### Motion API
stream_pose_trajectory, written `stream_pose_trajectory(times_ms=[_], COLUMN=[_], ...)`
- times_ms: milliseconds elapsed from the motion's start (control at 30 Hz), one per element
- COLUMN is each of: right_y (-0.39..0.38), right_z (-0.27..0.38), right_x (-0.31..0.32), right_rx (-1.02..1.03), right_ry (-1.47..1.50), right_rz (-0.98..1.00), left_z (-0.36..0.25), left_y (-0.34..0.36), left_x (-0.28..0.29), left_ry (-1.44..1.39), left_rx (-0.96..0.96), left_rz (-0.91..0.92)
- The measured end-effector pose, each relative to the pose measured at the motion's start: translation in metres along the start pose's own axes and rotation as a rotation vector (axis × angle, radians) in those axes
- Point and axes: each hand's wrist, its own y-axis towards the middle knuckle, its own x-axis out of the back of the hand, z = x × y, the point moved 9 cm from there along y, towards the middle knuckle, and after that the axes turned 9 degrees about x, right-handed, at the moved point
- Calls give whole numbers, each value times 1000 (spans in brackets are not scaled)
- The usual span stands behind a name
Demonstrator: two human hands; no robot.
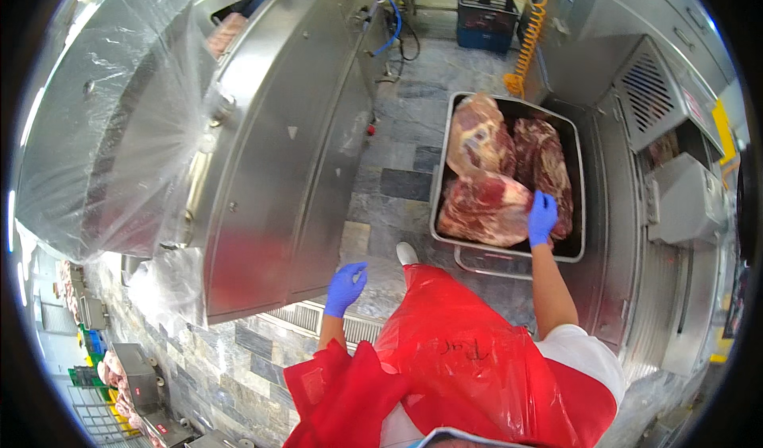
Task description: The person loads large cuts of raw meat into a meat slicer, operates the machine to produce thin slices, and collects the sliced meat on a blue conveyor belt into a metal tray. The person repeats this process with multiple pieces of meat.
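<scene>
A grey-rimmed bin (435,201) stands at the right with three large cuts of raw meat in it. My right hand (543,219), in a blue glove, reaches over its near edge. The fingers are bent in at the right end of the nearest piece of meat (485,209); their tips are partly hidden. A paler piece of meat (479,134) lies behind it, and a darker piece of meat (540,150) lies along the bin's right side. My left hand (346,290), also gloved in blue, hangs above the floor with nothing in it, fingers slightly curved and apart from the thumb.
A tall steel machine (278,138) with clear plastic sheeting (119,122) rises at the left. Steel equipment (612,209) flanks the bin's right. An orange coiled hose (526,46) and a dark crate (486,27) are beyond it. My red apron (469,345) hangs close below.
</scene>
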Motion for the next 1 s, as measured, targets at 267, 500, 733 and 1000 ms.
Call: stream_pose_trajectory(times_ms=[267,500,733,1000], right_y=[-13,-24,-17,-36], right_z=[-22,-37,0,10], right_x=[-10,-10,16,29], right_rx=[-112,-86,-312,-420], right_ry=[11,-288,-160,-449], right_rz=[-54,-152,-363,-391], left_z=[11,140,203,159], left_y=[118,246,399,518], left_x=[39,-50,-96,-92], left_ry=[-115,336,417,-256], left_rx=[-41,-96,-243,535], left_rz=[83,705,819,722])
